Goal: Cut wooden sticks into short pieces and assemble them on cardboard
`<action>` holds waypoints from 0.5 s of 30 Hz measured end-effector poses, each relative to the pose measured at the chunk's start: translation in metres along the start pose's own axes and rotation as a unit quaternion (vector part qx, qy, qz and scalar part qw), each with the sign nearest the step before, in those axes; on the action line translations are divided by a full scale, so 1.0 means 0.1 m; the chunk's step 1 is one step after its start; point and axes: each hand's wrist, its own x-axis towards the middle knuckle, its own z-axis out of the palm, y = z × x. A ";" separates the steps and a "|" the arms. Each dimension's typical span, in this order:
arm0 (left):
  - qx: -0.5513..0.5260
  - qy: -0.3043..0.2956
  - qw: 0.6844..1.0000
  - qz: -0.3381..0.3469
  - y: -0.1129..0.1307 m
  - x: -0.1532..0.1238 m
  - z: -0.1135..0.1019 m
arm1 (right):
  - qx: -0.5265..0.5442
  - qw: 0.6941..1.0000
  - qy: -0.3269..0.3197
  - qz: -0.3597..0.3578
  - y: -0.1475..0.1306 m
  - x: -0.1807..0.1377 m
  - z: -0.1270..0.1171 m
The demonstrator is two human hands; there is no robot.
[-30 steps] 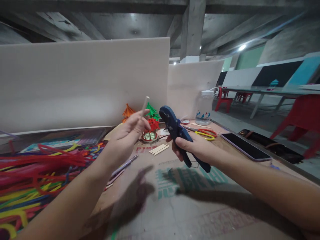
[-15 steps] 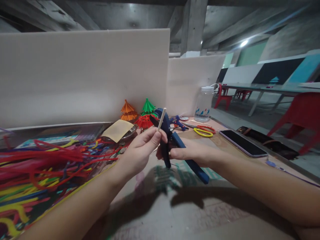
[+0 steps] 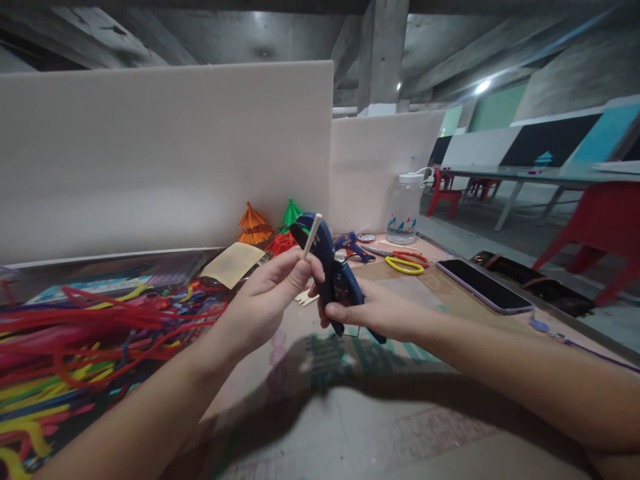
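Between thumb and fingers, my left hand (image 3: 286, 277) pinches a thin pale wooden stick (image 3: 312, 236), which points upward. My right hand (image 3: 365, 305) is wrapped round the handles of a dark blue hand cutter (image 3: 324, 250) with a wire loop at its lower end. The stick is right beside the cutter's head; whether the blade touches it I cannot tell. Short pale stick pieces (image 3: 306, 298) lie on the table behind the hands. Orange (image 3: 254, 225), green (image 3: 291, 212) and red (image 3: 281, 243) folded tree-like pieces stand behind, the red one partly hidden.
Colourful craft stems (image 3: 90, 327) fill a tray at left. A yellow pad (image 3: 235, 263) lies near the left hand. Beyond the right hand are a glue gun (image 3: 351, 245), scissors (image 3: 404, 264), a water bottle (image 3: 403, 210) and a phone (image 3: 484, 287). White panels (image 3: 165, 160) stand behind.
The cutter's handles have come closer together as my right hand squeezed. Both hands, with the stick and cutter, have shifted slightly left.
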 end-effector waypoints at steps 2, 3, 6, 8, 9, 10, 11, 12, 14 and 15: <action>0.049 0.006 0.999 0.015 0.08 0.01 -0.06 | 0.000 1.000 0.031 0.004 -0.02 0.00 0.01; 0.076 0.020 0.997 0.019 0.13 0.02 -0.10 | -0.028 0.998 0.050 -0.005 -0.04 0.00 -0.01; 0.146 0.084 0.986 0.019 0.25 0.02 -0.21 | -0.214 0.962 0.139 -0.094 -0.09 0.00 -0.19; 0.161 0.106 0.981 0.013 0.27 0.00 -0.26 | -0.358 0.894 0.194 -0.185 -0.10 -0.01 -0.38; 0.166 0.110 0.980 0.010 0.26 -0.01 -0.27 | -0.422 0.851 0.214 -0.229 -0.09 -0.01 -0.48; 0.171 0.111 0.979 0.009 0.25 -0.01 -0.27 | -0.478 0.805 0.224 -0.272 -0.07 -0.01 -0.58; 0.175 0.111 0.978 0.011 0.22 -0.02 -0.26 | -0.523 0.766 0.231 -0.295 -0.06 0.00 -0.66; 0.179 0.106 0.978 0.014 0.20 -0.03 -0.25 | -0.559 0.732 0.236 -0.310 -0.04 0.00 -0.72; 0.174 0.091 0.980 0.022 0.17 -0.03 -0.22 | -0.604 0.689 0.240 -0.320 -0.03 0.01 -0.80; 0.167 0.081 0.982 0.027 0.16 -0.03 -0.20 | -0.614 0.679 0.241 -0.322 -0.04 0.02 -0.81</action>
